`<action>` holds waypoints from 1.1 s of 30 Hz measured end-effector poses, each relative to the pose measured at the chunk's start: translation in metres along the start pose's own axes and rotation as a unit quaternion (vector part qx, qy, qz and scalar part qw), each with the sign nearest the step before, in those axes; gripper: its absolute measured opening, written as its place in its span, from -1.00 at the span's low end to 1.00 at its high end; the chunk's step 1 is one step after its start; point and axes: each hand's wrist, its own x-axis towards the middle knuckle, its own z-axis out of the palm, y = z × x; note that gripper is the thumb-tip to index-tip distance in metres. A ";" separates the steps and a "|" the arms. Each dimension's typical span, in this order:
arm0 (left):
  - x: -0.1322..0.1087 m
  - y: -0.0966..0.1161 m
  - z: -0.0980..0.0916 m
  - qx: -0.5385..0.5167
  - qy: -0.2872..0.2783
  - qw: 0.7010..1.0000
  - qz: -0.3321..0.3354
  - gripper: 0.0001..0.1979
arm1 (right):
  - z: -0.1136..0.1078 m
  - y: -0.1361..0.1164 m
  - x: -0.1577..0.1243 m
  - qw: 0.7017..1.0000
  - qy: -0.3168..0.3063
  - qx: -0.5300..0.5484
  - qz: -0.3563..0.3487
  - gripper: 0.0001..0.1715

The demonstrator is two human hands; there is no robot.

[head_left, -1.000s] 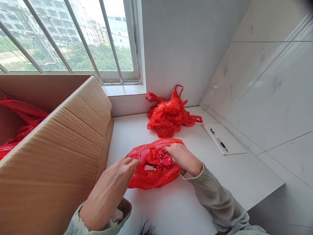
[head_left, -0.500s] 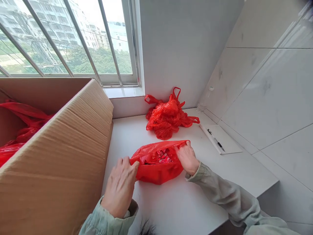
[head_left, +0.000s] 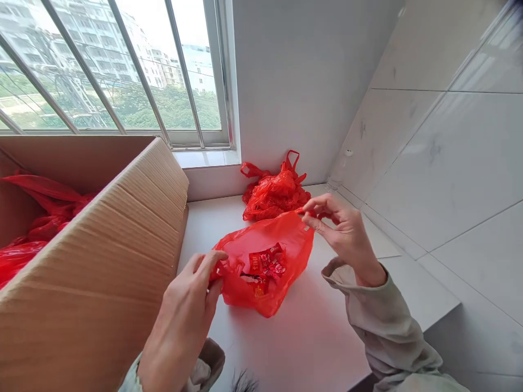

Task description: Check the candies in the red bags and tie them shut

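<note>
A red plastic bag (head_left: 265,261) hangs just above the white counter (head_left: 302,337), stretched between both hands. Small red-wrapped packets (head_left: 265,264) show through its thin film. My left hand (head_left: 192,305) pinches the bag's left handle with thumb and fingers closed. Raised higher at the right, my right hand (head_left: 343,234) pinches the other handle at the bag's upper right corner. The bag's bottom sags toward the counter.
A large open cardboard box (head_left: 93,261) fills the left side, with red bags (head_left: 36,218) inside. A heap of empty red bags (head_left: 273,193) lies at the back by the wall. White paper (head_left: 382,245) lies at the right. Tiled wall on the right, window behind.
Both hands have gone from pressing the bag's mouth on the counter to pinching its handles. The right hand has risen and moved right, lifting and stretching the bag.
</note>
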 end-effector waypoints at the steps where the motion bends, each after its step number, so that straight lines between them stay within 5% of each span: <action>1: 0.000 0.004 -0.006 -0.016 0.030 0.999 0.004 -0.82 | -0.003 -0.003 0.003 0.999 0.040 0.018 -0.005 -0.88; 7: 0.012 0.017 -0.023 -0.058 0.178 0.975 -0.119 -0.75 | 0.001 -0.010 0.008 0.992 0.121 0.043 -0.001 -0.79; 10: 0.024 0.016 -0.020 -0.107 0.200 0.961 -0.158 -0.70 | 0.005 -0.004 0.003 0.985 0.157 0.071 0.015 -0.75; 19: 0.042 0.019 -0.023 -0.344 0.259 0.892 -0.139 -0.61 | -0.008 0.009 -0.007 0.973 0.224 0.033 0.048 -0.75; 22: 0.045 0.011 -0.018 -0.305 0.207 0.925 -0.088 -0.53 | -0.015 0.012 -0.007 0.985 0.171 -0.009 0.032 -0.79; 27: 0.039 -0.033 -0.007 -0.101 0.100 0.990 -0.013 -0.07 | -0.021 0.023 -0.001 0.985 -0.119 -0.114 0.053 -0.77; 30: 0.033 -0.054 0.001 -0.087 0.003 0.994 0.062 0.31 | -0.023 0.030 -0.001 0.980 -0.124 -0.149 0.043 -0.73; 33: 0.033 -0.052 0.014 -0.112 -0.088 0.983 0.117 0.39 | -0.025 0.034 -0.004 0.985 -0.059 -0.161 0.001 -0.77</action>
